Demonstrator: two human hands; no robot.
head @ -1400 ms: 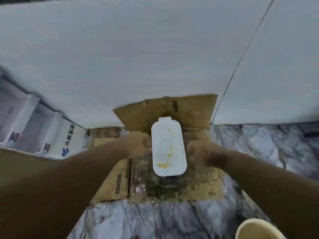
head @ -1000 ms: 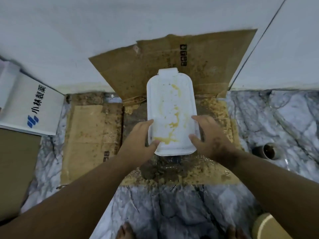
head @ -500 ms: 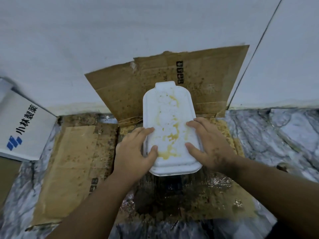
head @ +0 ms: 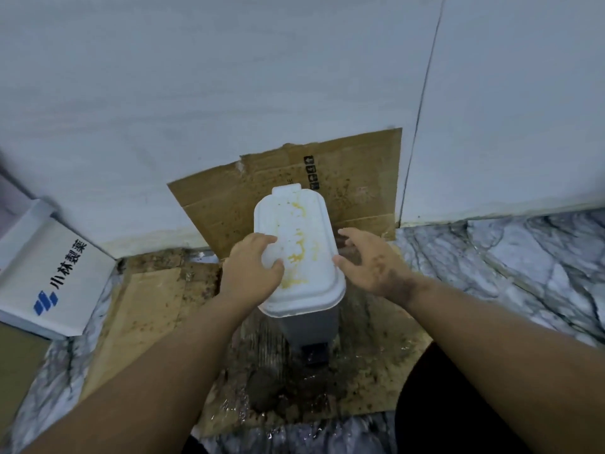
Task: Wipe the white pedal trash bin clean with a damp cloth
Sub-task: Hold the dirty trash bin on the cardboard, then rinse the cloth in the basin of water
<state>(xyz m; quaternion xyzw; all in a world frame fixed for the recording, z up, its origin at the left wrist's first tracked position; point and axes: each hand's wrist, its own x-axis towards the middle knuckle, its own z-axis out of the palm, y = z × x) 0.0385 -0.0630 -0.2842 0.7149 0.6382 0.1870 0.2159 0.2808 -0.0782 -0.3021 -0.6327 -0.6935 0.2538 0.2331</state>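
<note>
The white pedal trash bin [head: 302, 311] stands on wet, dirty cardboard against the wall. Its closed lid [head: 296, 224] carries yellow smears, and a dark pedal [head: 316, 352] shows at its foot. My left hand [head: 252, 273] grips the lid's left edge, thumb on top and fingers over the rim. My right hand [head: 370, 260] is at the bin's right side with fingers spread; its thumb tip reaches the lid's edge, and I cannot tell whether the fingers touch the bin. No cloth is in view.
A stained cardboard sheet [head: 360, 178] leans on the white wall behind the bin, and more soggy cardboard [head: 147, 309] covers the marble floor [head: 523, 263]. A white carton with blue print [head: 55, 280] lies at the left.
The view has pulled back and up, so the bin's front wall and pedal show. My right hand has slid off the lid to the bin's side and spread. My left hand stays on the lid.
</note>
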